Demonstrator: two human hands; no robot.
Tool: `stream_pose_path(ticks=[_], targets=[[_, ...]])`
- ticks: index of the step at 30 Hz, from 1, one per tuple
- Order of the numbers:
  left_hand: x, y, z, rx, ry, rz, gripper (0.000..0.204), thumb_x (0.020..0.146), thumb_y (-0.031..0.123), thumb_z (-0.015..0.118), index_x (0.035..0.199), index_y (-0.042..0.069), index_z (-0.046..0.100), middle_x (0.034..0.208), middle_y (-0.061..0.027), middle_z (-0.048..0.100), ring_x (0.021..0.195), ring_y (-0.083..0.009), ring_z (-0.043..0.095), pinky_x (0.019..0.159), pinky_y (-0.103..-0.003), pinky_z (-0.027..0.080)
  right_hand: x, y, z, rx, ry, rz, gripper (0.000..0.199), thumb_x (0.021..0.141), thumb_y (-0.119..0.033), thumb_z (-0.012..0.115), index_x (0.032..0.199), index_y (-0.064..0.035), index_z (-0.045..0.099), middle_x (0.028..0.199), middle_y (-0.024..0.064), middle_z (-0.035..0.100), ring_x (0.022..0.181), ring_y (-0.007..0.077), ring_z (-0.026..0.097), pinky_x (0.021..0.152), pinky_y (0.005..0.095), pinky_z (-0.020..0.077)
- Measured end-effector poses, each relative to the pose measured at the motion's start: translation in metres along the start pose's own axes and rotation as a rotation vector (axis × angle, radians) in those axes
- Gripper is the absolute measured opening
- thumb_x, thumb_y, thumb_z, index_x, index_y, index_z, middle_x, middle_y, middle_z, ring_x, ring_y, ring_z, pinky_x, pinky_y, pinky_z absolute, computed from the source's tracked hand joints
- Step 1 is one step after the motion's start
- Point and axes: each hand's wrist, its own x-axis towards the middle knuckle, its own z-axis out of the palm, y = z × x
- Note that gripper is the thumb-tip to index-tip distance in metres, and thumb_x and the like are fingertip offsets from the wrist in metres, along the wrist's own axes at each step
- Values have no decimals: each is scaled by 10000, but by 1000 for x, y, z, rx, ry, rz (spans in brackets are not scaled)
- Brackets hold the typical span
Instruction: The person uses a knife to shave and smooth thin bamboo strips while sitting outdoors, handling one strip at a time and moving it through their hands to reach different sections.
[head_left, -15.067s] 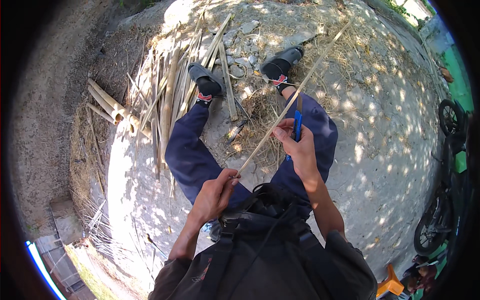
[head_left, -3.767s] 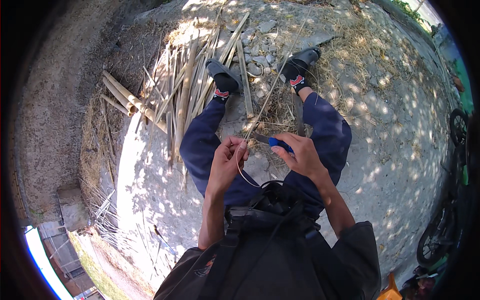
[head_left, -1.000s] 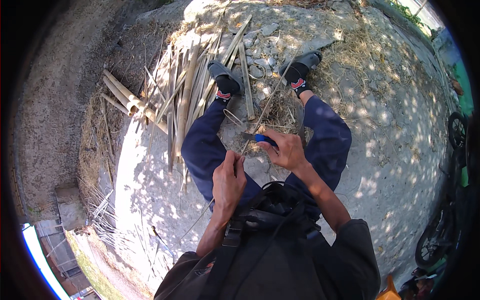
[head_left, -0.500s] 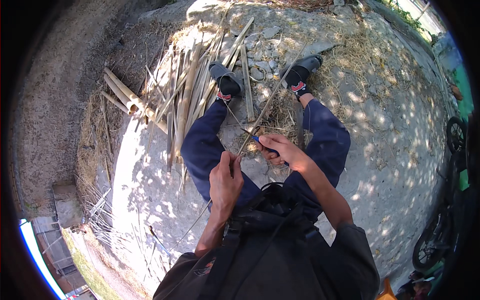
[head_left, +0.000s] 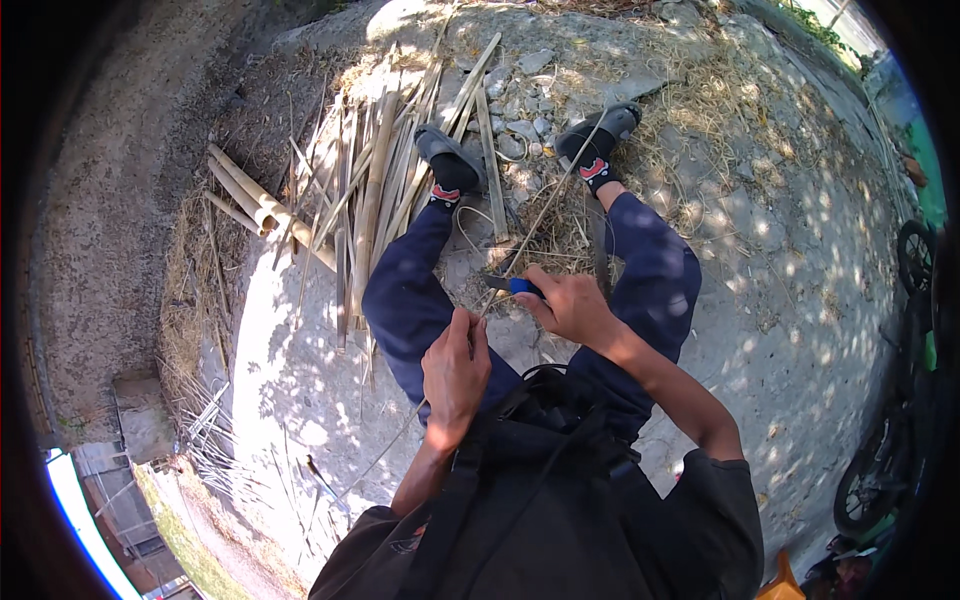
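My left hand (head_left: 456, 375) is closed, pinching a long thin bamboo strip (head_left: 547, 204) between thumb and fingers. The strip slants from near my right shoe, through the hand, and down past my left forearm. My right hand (head_left: 575, 308), back upward, is wrapped round a blue-handled knife (head_left: 524, 287). Its dark blade points left and lies across the strip, just beyond my left fingertips. Whether the edge bites into the strip is too small to tell.
Split bamboo slats (head_left: 375, 190) lie piled by my left foot, beside thicker bamboo poles (head_left: 240, 185). Thin strips (head_left: 215, 430) are scattered at lower left. Dry straw and stones (head_left: 520, 130) lie between my shoes. A bicycle wheel (head_left: 862, 485) shows at far right.
My right hand has turned its back upward, and the knife has swung from pointing up-left to lying more level across the strip. The strip bends slightly more; my left hand stays nearly in place.
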Motion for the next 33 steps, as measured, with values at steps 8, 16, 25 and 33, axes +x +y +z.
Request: stream_pose_path(ticks=[8,16,25,33], targets=[[12,-2,-2,165,-59,55,121,1093,196,604,1048,91,567,877,-164,729,805,-457,714,659,-592,534,8,32,19,-255,80,-146,432,1072,-530,630,1118,-101,636,670,89,661,558,337,703,487,458,536],[24,-13,-14,267,-132,99,107,1076,164,588,1058,63,558,882,-185,734,822,-477,716,671,-607,543,22,42,29,-419,-47,-185,403,1100,-516,581,1048,-117,583,662,111,664,552,341,701,480,463,538],[12,-22,-59,235,-131,-18,106,1057,162,647,1031,83,582,867,-181,738,822,-477,708,680,-593,525,22,163,-63,-460,169,148,425,1148,-446,515,1201,-43,641,695,215,690,686,456,720,612,573,552],[12,-40,-67,138,-173,-35,133,1069,142,636,1016,46,560,824,-184,726,788,-468,701,639,-554,498,30,53,-64,-12,189,232,355,1127,-375,587,1173,-26,633,775,223,696,785,458,714,679,522,517]])
